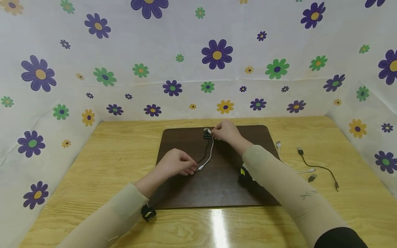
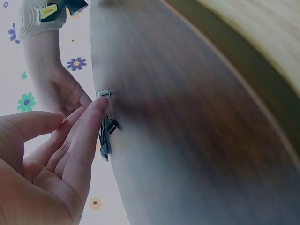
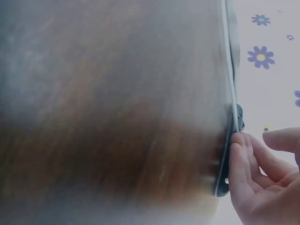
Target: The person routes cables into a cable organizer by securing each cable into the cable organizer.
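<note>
On the dark brown board (image 1: 217, 186), a white cable (image 1: 211, 153) and a black cable (image 1: 206, 151) lie side by side. My left hand (image 1: 178, 163) has its fingertips right at their near ends, beside a small white plug (image 1: 200, 168). In the left wrist view its thumb stands apart from the extended fingers (image 2: 89, 136). At the board's far edge, my right hand (image 1: 225, 131) touches the white cable's far end with its fingertips, next to a black piece (image 1: 207, 133). The right wrist view shows that thumb apart from the fingers (image 3: 239, 173).
Right of the board on the wooden table (image 1: 108, 155) lie another white cable (image 1: 291, 168), a black cable (image 1: 319, 167) and a small dark plug piece (image 1: 312, 178). A flower-printed cloth (image 1: 186, 41) encloses the back and sides.
</note>
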`<control>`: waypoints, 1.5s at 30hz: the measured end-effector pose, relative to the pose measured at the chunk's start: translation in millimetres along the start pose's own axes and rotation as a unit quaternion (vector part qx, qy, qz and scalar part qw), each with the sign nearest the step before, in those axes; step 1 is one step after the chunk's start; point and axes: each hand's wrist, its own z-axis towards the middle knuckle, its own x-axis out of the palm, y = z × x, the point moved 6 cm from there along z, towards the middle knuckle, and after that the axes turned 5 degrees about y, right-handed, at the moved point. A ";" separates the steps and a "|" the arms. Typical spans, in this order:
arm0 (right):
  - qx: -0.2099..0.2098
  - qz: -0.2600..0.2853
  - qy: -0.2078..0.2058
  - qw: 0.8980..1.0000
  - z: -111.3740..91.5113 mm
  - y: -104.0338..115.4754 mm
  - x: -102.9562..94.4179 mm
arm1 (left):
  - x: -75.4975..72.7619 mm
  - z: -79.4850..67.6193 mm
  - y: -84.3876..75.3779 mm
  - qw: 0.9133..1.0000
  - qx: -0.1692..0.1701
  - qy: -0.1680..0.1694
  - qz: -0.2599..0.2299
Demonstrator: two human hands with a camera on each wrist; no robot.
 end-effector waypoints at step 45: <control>0.059 0.283 0.150 0.946 -67.2 -17.7 17.3 | 23.5 11.9 14.9 0.981 -0.012 0.079 -0.177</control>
